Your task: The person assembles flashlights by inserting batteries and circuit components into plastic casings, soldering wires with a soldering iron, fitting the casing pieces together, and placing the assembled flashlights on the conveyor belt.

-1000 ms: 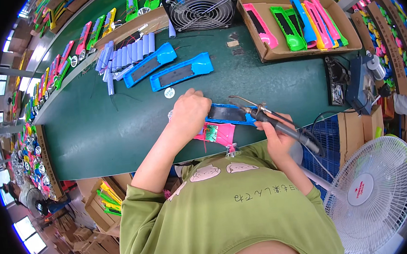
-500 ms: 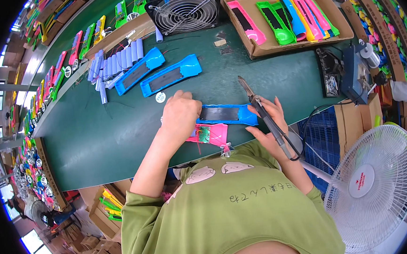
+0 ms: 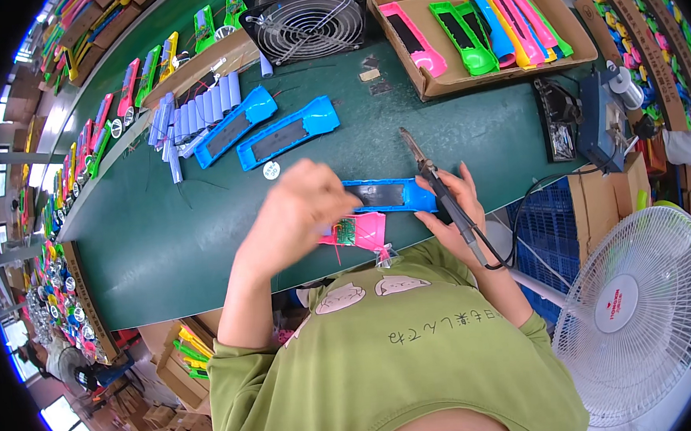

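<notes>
Iron held in right hand; thumb and fingers well spread around the handle, tip pointed far and left. Right end of blue shell set at the thumb and fingertips of the same hand; whether it is pinched cannot be told. Left hand blurred, fingers curled, placed at the left end of blue shell; whether anything is held there cannot be told. A black panel is seated in blue shell, which is laid lengthwise left to right. Just on its near side, pink shell with green board, left part hidden by left hand.

Farther out on green bench: sticker; 2 more blue shells, far left; purple cells beside them; black fan, far; box of coloured shells, far right; solder spool, right.
</notes>
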A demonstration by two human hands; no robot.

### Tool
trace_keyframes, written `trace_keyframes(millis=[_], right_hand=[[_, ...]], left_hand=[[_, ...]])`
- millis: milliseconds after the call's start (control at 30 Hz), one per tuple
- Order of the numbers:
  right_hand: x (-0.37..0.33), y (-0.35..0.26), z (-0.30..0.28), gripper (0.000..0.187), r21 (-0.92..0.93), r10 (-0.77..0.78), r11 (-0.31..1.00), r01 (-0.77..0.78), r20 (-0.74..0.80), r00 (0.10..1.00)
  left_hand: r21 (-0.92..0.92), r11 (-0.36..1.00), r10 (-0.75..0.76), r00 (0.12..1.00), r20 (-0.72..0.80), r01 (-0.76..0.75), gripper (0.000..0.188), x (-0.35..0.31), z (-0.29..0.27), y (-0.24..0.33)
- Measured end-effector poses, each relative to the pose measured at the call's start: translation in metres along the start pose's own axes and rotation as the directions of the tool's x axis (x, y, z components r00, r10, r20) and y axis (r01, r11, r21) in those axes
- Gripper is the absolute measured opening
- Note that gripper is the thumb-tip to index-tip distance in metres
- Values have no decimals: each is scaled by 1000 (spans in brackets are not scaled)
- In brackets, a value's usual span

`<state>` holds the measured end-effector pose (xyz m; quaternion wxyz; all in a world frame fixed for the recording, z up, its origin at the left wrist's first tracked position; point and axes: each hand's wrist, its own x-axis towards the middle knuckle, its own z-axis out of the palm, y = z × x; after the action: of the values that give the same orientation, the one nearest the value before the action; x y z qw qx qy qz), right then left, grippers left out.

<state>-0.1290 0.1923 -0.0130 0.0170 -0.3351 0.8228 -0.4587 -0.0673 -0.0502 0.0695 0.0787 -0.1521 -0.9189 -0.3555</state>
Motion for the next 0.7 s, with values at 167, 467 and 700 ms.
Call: trace_keyframes(millis=[167,467,700], right_hand=[[1,-3,2,54,33,-2,999,2,-9,1000],[10,0,10,54,97,-66,993,68,-23,998],[21,-1,16,49,197,-140,970,139,-9,990]], left_hand=[[418,900,18,969,246,-123,22,-18,27,21],[103,995,14,997,-82,-6,16,-26,61,-6],[268,940,-167,969,-181,212,10,-11,78,-5]])
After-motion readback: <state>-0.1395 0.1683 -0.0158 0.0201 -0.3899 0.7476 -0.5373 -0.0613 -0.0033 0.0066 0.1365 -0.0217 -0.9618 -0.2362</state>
